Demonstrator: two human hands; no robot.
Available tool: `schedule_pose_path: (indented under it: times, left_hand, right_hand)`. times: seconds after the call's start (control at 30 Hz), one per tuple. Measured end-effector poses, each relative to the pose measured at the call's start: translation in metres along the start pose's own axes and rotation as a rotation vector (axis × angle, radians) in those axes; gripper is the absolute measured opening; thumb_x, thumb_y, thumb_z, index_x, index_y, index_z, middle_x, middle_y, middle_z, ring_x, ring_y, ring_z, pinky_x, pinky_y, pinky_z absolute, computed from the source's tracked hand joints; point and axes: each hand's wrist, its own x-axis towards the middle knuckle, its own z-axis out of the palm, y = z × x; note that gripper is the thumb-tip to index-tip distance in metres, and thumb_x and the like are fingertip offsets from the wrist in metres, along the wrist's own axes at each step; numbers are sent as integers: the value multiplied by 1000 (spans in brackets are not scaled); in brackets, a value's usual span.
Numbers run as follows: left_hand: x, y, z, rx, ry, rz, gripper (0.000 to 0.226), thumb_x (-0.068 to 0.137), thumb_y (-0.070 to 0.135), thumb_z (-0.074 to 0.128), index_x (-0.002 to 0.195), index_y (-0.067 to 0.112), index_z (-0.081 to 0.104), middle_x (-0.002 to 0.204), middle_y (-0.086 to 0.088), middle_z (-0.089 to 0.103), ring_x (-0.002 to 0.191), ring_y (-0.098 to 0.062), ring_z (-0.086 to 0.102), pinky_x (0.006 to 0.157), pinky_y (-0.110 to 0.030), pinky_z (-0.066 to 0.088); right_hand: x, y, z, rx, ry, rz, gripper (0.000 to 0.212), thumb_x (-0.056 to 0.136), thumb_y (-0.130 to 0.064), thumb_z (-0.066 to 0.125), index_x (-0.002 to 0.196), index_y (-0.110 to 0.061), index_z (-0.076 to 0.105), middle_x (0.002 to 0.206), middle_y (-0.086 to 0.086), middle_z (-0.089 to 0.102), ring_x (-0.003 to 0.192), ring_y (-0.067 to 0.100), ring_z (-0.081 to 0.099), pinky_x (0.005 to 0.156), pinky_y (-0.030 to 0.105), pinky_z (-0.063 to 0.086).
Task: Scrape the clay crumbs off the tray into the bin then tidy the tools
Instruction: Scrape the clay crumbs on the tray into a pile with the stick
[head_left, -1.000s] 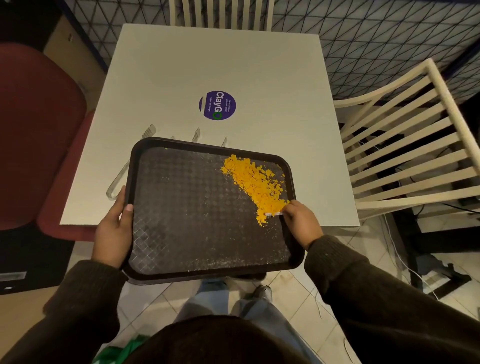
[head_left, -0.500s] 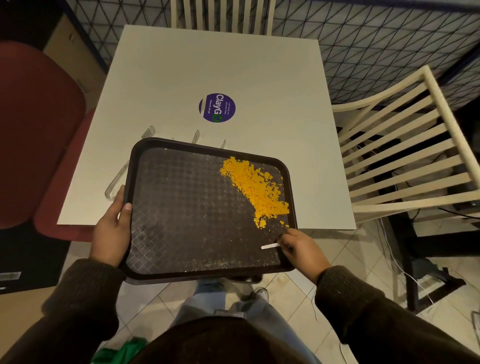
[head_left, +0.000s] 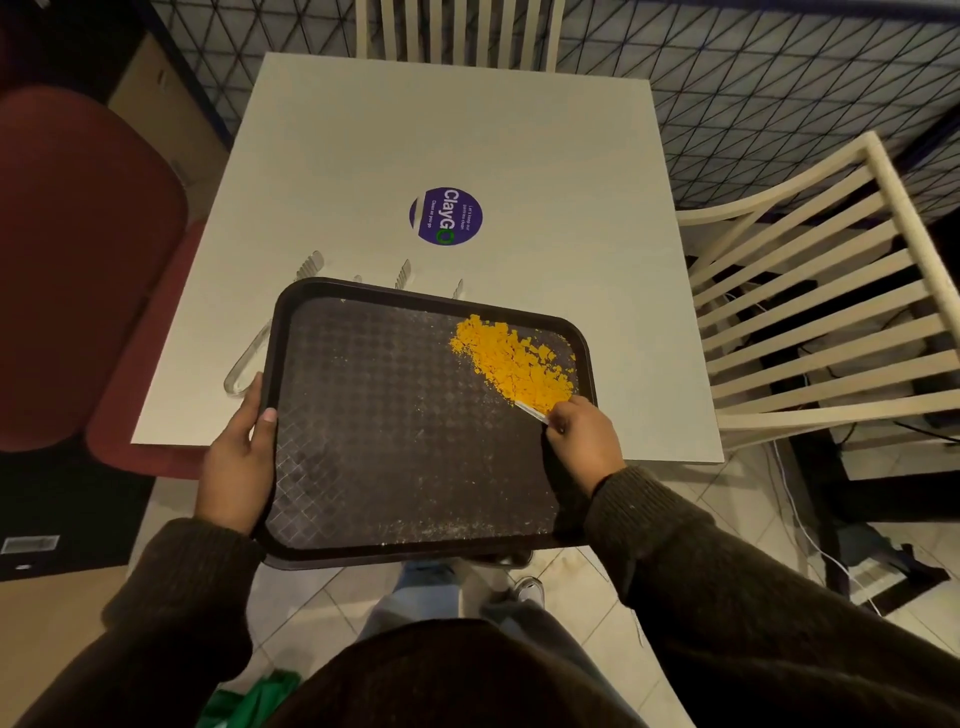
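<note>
A dark brown tray (head_left: 395, 467) juts over the near edge of the white table (head_left: 467, 130). My left hand (head_left: 236, 457) grips its left rim, thumb on top. A heap of orange clay crumbs (head_left: 511, 361) lies in the tray's far right corner. My right hand (head_left: 584, 439) holds a small clear scraper (head_left: 530, 411), whose blade touches the near edge of the heap. Fine pale dust speckles the rest of the tray floor. Clear plastic tools (head_left: 311, 262) lie on the table, partly hidden behind the tray's far rim.
A purple round ClayGo sticker (head_left: 447, 215) marks the table centre. Cream slatted chairs stand at the right (head_left: 831, 312) and far side (head_left: 457, 31). A red seat (head_left: 78, 260) sits left. Something green (head_left: 249, 701) shows on the floor near my legs.
My right hand pulled back toward me along the tray's right side, then returned, and the scraper now touches the near edge of the crumbs. The tray and left hand have barely shifted.
</note>
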Motion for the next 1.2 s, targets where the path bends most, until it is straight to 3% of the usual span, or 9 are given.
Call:
schedule_pose_path:
  times: [0.07,0.2,0.37,0.67,0.9,1.0,1.2]
  left_hand:
    - [0,0,0,5,-2,-7,45,100,29,32,144,35,27,143,-13,42,127,-29,42,101,-36,32]
    - [-3,0,0,-23,-4,-12,44,100,31,32,143,39,28,143,-11,43,127,-30,42,105,-42,34]
    - [-10,-3,2,-78,-1,-24,44,99,31,32,142,39,29,140,-8,47,124,-27,46,104,-41,37]
    - [-16,-6,2,-71,6,-25,45,99,33,31,143,39,28,137,-8,50,123,-27,47,101,-39,37]
    - [-12,-10,0,-84,2,-14,44,99,35,31,142,43,28,138,-5,49,123,-26,47,102,-39,37]
    - [-12,-11,1,-78,4,3,45,99,32,32,143,39,29,141,-4,47,126,-24,45,103,-35,35]
    - [-11,-11,1,-94,5,-7,44,99,31,32,143,36,31,139,-3,49,125,-22,46,101,-31,35]
  right_hand:
    - [-6,-1,-4,19,-5,31,10,87,-13,56,90,-11,65,88,5,56,80,19,53,74,31,45]
    - [-28,-12,-7,31,-5,6,9,86,-17,57,88,-12,64,86,1,54,79,18,52,70,29,44]
    - [-27,-40,7,70,-70,-59,9,87,-14,56,83,-10,63,81,2,52,76,19,50,69,33,42]
    - [8,-39,1,120,43,211,10,87,-13,55,83,-8,63,84,10,62,78,26,58,72,34,47]
    - [1,-84,6,149,26,49,13,90,-18,50,99,-13,57,88,3,64,76,20,60,69,35,52]
    - [16,-100,12,118,9,11,13,92,-19,48,102,-13,53,87,4,64,71,19,57,62,31,47]
    - [26,-92,14,99,2,147,14,93,-16,47,105,-9,47,83,8,61,69,24,59,59,36,50]
